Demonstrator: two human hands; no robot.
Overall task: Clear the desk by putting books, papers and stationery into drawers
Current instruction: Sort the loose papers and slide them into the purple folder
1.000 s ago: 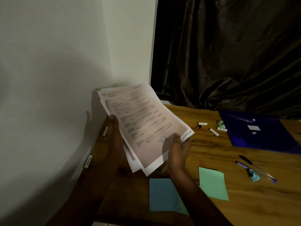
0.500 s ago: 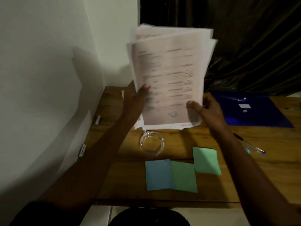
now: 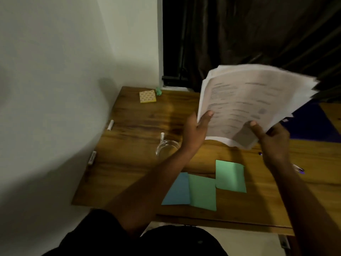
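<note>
Head camera: a person lifts a loose sheaf of printed papers (image 3: pixel 252 104) clear of the wooden bench (image 3: pixel 132 163), the left hand (image 3: pixel 196 132) clamped on its lower left edge and the right hand (image 3: pixel 271 139) pinching the lower right corner. The sheets fan unevenly at the top, blurred in motion. Below lie a blue card (image 3: pixel 178 191), two green cards (image 3: pixel 203 193), a clear glass (image 3: pixel 167 149) just beside the left wrist, a yellow notepad (image 3: pixel 147 96), small white tubes along the wall edge, pens and a dark blue folder (image 3: pixel 313 124). No drawer is in sight. The risk, on this evidence: unaligned sheets could slip from the thumb-and-finger grip and scatter, or the forearm could knock the glass over.
</note>
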